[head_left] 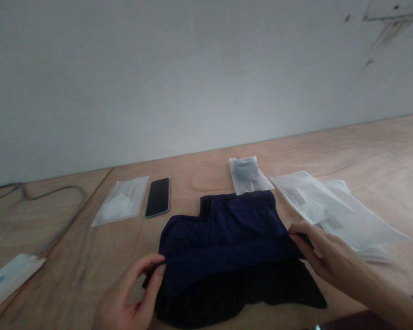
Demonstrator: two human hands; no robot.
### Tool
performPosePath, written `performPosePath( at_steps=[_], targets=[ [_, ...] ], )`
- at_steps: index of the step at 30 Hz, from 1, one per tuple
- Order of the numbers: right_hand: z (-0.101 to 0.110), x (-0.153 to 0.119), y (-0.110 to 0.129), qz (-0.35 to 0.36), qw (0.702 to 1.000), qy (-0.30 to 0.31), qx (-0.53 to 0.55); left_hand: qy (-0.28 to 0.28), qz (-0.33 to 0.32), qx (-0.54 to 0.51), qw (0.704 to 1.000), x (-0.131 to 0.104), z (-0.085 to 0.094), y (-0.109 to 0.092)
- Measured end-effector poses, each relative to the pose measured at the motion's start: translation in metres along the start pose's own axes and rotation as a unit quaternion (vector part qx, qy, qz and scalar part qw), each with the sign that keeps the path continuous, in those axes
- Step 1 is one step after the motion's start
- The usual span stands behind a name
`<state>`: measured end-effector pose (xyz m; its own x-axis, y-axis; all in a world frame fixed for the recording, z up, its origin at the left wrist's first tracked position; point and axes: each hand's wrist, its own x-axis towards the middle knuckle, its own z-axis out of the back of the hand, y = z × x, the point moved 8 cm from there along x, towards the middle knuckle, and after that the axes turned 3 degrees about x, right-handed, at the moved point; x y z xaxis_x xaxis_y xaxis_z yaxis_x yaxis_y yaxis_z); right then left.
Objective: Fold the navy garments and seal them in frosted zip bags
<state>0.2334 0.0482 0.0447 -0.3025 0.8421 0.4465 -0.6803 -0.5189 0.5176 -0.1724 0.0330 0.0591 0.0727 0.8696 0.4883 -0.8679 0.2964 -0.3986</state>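
Note:
A dark blue cloth item point(241, 224) with a black lower part lies on the wooden table, its near portion partly folded over. My left hand point(132, 293) pinches its left edge between thumb and fingers. On the other side, my right hand point(318, 250) grips the right edge, thumb and fingers closed on the fabric. Just beyond the cloth's far edge lies a small translucent packet point(249, 175) with something dark inside.
A phone point(158, 197) and a translucent bag point(122, 200) lie at the back left. Several white translucent bags point(333, 211) overlap on the right. At far left are a white power strip point(12, 279) and a grey cable point(67, 224). A pale wall point(192, 82) stands behind the table point(89, 275).

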Motion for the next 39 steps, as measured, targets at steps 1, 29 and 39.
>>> performPosePath(
  at_steps=[1, 29, 39],
  targets=[
    [-0.004, 0.01, -0.006, -0.001, 1.0, -0.002, -0.004, 0.002, 0.012, -0.002, 1.0, 0.013, -0.006, -0.001],
    [0.008, 0.081, -0.056, 0.005, 0.999, -0.001, -0.043, 0.092, -0.158, 0.05, 0.982, 0.124, -0.119, -0.079],
    [-0.004, 0.022, -0.04, 0.051, 0.99, 0.133, -0.005, 0.153, -0.233, -0.012, 0.96, 0.068, -0.087, -0.095]
  ],
)
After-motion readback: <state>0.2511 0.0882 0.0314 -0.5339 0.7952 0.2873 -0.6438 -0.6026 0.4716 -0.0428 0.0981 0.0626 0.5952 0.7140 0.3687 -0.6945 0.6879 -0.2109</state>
